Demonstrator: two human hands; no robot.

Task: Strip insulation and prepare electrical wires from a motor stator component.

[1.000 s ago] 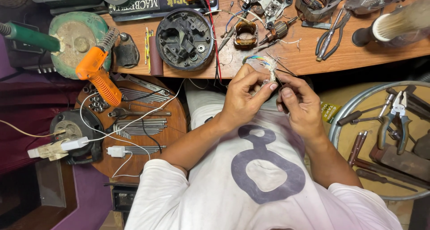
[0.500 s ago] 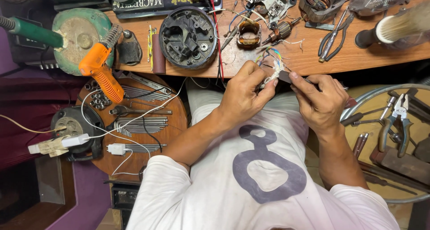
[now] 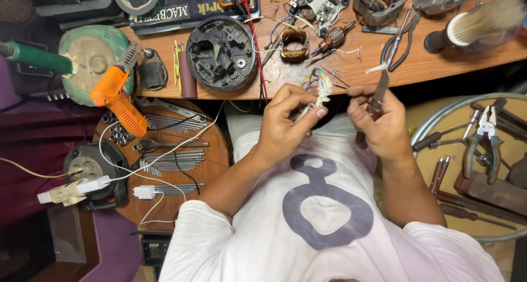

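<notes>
Nearest the camera, above a white shirt with a grey printed shape, the left hand (image 3: 285,125) pinches a frayed bundle of coloured wires (image 3: 320,88) between thumb and fingers; the right hand (image 3: 381,123) is closed round a slim metal blade (image 3: 380,90). Farther off, the wooden bench (image 3: 428,62) carries a round black plastic housing (image 3: 221,52), a copper-wound coil (image 3: 294,44) and, at far left, a dark rectangular label with pale lettering (image 3: 164,10).
</notes>
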